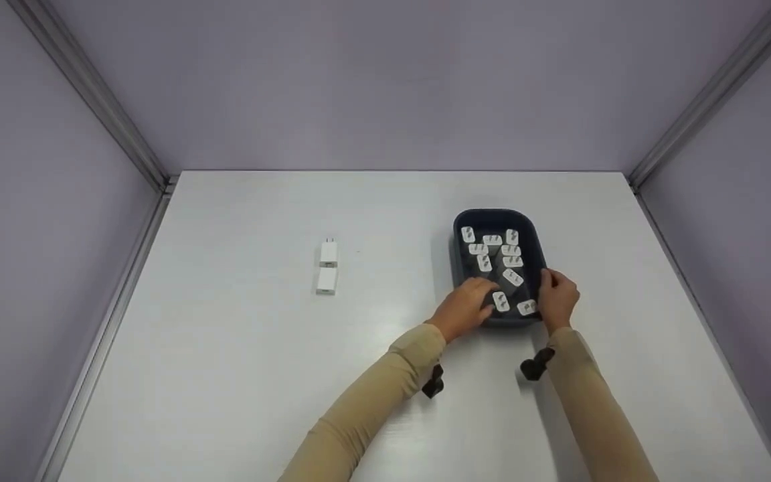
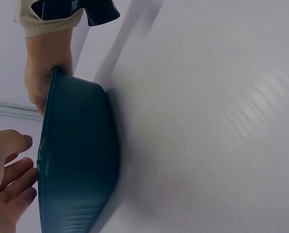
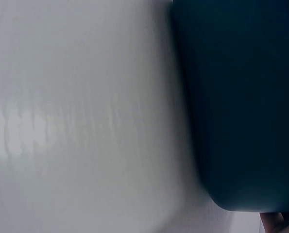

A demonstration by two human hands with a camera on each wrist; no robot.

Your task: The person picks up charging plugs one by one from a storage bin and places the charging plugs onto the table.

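A dark blue-green plastic bin point(image 1: 533, 234) stands on the table right of centre, holding several white plug chargers, many with their prongs up. My right hand point(image 1: 558, 298) grips the bin's right rim near its front corner, thumb and fingers on the wall. Reaching over the near left rim, my left hand point(image 1: 466, 309) has its fingers inside, close to a charger point(image 1: 500, 301). In the left wrist view, the left hand's fingers point(image 2: 20, 177) are loosely bent at the bin's rim, apart from the thumb. The bin's outer wall point(image 3: 241, 111) fills the right wrist view's right side.
Two white chargers, one point(image 1: 328, 254) behind the other point(image 1: 326, 281), lie end to end on the white table point(image 1: 225, 368) left of centre. Pale panels point(image 1: 385, 87) wall the table's back and sides. A black wrist device point(image 1: 537, 365) hangs by the right sleeve.
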